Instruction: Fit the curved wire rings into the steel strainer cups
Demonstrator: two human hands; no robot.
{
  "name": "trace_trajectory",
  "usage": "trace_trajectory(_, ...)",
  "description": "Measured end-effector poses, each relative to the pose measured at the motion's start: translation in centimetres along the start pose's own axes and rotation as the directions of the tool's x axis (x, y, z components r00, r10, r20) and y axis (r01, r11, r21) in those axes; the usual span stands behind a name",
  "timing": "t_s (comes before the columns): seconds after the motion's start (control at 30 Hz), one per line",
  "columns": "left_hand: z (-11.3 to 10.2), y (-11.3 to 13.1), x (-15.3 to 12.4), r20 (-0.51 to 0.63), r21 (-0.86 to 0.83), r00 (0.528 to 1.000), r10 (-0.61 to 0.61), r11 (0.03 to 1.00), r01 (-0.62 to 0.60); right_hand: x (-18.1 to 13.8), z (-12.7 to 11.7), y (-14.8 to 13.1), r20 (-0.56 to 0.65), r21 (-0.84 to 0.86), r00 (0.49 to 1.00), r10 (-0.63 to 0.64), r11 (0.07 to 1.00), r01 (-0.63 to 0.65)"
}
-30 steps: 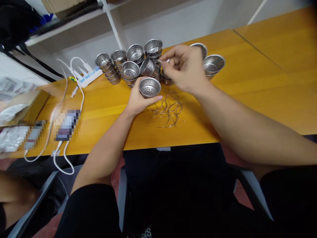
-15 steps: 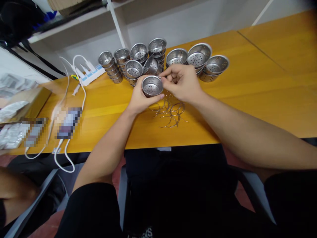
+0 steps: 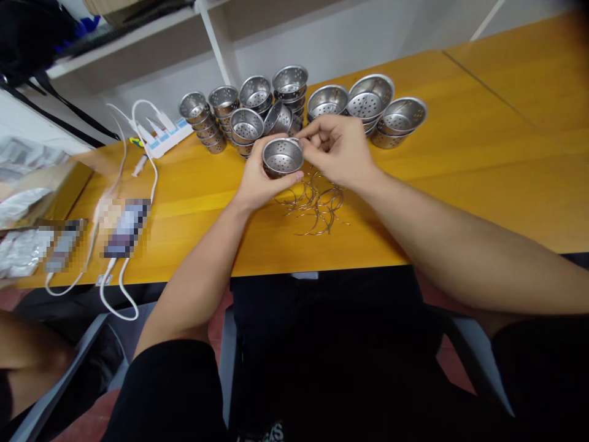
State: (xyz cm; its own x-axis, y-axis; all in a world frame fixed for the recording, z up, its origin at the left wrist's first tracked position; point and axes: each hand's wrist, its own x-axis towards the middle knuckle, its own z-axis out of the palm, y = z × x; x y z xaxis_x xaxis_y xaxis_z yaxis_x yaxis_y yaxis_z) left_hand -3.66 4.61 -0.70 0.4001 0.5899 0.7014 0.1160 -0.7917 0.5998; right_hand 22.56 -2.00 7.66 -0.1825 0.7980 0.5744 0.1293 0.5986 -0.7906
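Left fingers point(image 3: 293, 180) gripping perforated cup point(image 3: 282, 161); right fingers point(image 3: 315, 127) pinching thin wire point(image 3: 292, 139) at rim point(image 3: 275, 141)

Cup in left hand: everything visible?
The held cup is round, shiny, metal-looking, with a thin rim and small holes through base and wall. Its mouth faces up, tilted toward the camera, in front of the stacked cups. The left hand grips its side, thumb along the near wall; the right hand pinches what looks like a thin wire at its rim. Its underside is hidden.
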Motion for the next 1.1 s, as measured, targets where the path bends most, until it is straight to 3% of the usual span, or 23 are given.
trace_trajectory(0.5, 0.3, -1.4, -0.5, 0.034, -0.028, 0.999, -0.003, 1.0, 0.004, -0.2, 0.2, -0.2, 0.039, -0.037, 0.999, -0.021, 0.999, 0.023)
trace_trajectory(0.93, 0.7, 1.6, -0.9, 0.105, 0.003, 0.983, -0.148, 0.989, 0.148, -0.2, 0.4, -0.7, 0.036, -0.205, 0.998, 0.055, 0.978, -0.046)
trace_trajectory(1.1, 0.6, 3.1, -0.7, 0.111, 0.015, 0.968, -0.227, 0.974, 0.227, -0.2, 0.7, -0.9, 0.032, -0.186, 0.995, 0.09, 0.979, -0.082)
